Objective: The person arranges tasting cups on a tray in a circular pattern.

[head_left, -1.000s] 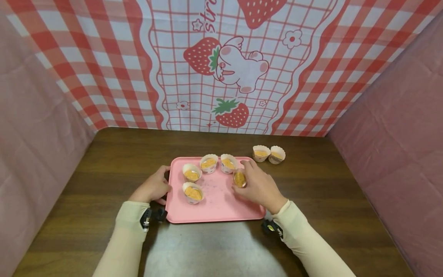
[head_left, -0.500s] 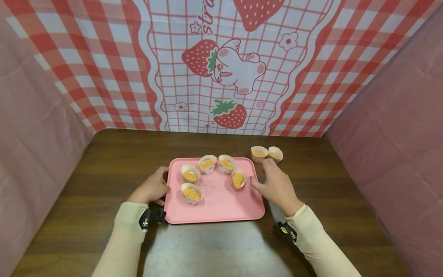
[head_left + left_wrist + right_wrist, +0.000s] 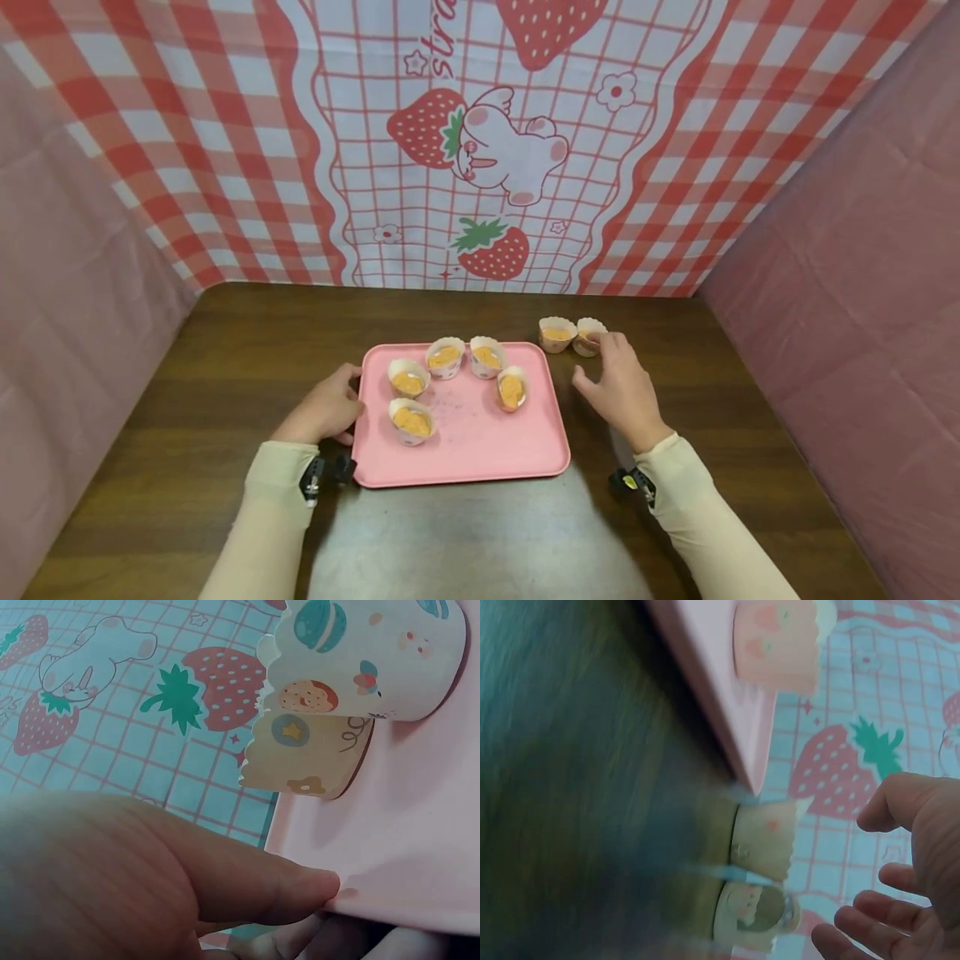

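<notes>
My left hand [image 3: 324, 410] holds the left rim of a pink tray [image 3: 480, 446]. In the left wrist view its thumb lies on top of the rim and its fingers are tucked beneath. Several paper baking cups with an orange-yellow filling stand on the tray, among them a front-left cup [image 3: 411, 423] and a right-hand cup [image 3: 512, 392]. Behind the tray's right corner, two more filled baking cups, a left one [image 3: 557, 340] and a right one [image 3: 587, 345], sit side by side on the table. My right hand [image 3: 626, 392] is spread and holds nothing, its fingertips close to the right one.
The brown wooden table [image 3: 247, 333] bears the tray, with a greyish sheen at its front. At the back hangs a strawberry-patterned checked cloth [image 3: 495, 192]. Pink fabric walls, one on the left [image 3: 75, 317] and one on the right [image 3: 847, 292], enclose the table.
My right hand has let go of the cup at the tray's right side and moved right, off the tray, to the two cups behind it. My left hand stays at the rim.
</notes>
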A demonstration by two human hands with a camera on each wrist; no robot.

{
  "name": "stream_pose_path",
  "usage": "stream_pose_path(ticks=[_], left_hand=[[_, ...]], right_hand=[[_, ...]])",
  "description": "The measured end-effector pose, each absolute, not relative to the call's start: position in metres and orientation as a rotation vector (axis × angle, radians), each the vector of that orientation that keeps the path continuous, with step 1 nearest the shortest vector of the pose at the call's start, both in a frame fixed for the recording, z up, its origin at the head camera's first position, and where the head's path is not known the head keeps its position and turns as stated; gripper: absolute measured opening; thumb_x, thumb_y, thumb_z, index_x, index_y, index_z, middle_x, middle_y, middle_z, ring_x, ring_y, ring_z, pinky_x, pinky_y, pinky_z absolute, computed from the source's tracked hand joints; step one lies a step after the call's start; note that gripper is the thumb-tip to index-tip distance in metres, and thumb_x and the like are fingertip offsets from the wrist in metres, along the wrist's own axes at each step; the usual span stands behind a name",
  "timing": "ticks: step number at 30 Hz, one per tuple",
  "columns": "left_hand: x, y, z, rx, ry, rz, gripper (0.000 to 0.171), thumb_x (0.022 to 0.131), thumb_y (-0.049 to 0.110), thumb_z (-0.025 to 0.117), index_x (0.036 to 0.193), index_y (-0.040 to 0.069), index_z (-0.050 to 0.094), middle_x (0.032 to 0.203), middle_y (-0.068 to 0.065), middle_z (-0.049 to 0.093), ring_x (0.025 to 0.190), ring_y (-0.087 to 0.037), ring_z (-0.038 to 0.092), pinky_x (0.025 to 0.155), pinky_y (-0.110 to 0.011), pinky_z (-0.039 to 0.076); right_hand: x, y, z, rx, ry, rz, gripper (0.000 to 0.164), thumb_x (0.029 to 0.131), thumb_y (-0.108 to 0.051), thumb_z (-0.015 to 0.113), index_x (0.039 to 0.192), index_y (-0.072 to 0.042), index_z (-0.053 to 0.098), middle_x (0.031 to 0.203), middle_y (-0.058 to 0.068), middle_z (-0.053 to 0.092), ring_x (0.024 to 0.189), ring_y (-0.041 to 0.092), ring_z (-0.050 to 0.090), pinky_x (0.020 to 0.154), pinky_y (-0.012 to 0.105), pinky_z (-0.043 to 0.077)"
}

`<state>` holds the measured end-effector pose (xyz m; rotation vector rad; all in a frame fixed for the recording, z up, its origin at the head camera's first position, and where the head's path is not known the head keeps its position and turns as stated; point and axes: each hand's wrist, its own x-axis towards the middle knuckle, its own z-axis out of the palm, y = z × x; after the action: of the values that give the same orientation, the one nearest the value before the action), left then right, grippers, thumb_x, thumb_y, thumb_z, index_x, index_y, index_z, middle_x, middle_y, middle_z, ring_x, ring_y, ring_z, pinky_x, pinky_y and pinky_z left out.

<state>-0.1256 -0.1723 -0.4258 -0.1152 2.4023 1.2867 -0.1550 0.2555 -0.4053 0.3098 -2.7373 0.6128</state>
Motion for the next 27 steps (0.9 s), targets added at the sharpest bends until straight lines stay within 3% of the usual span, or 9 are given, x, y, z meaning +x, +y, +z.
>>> stream_pose_path(ticks=[8, 17, 27], left_hand=[[-0.127, -0.172, -0.427, -0.092, 2.461, 1.263, 0.056, 0.098, 0.004, 0.054, 0.151, -0.004, 0.039, 0.113, -0.026, 0.058, 0.075, -0.027, 0.065, 0.057, -0.034, 0.061], [-0.123, -0.170, -0.422, -0.085, 2.461, 1.271, 0.054, 0.098, 0.002, 0.053, 0.150, -0.006, 0.038, 0.113, -0.028, 0.058, 0.077, -0.028, 0.066, 0.058, -0.035, 0.062], [-0.127, -0.171, -0.427, -0.103, 2.460, 1.262, 0.053, 0.099, 0.004, 0.054, 0.150, -0.002, 0.040, 0.114, -0.026, 0.059, 0.078, -0.027, 0.066, 0.058, -0.035, 0.062]], right_hand=[[-0.171, 0.275, -0.409, 0.253, -2.798, 0.619, 0.061, 0.087, -0.021, 0.076, 0.138, 0.002, 0.052, 0.138, 0.025, 0.050, 0.108, 0.040, 0.060, 0.075, 0.061, 0.056], [-0.198, 0.290, -0.409, 0.223, -2.944, 0.608, 0.082, 0.083, -0.024, 0.080, 0.149, 0.003, 0.041, 0.145, 0.030, 0.041, 0.123, 0.047, 0.053, 0.090, 0.068, 0.051], [-0.222, 0.290, -0.410, 0.164, -3.076, 0.591, 0.089, 0.084, -0.033, 0.079, 0.153, 0.002, 0.034, 0.142, 0.030, 0.041, 0.113, 0.047, 0.058, 0.090, 0.068, 0.050]])
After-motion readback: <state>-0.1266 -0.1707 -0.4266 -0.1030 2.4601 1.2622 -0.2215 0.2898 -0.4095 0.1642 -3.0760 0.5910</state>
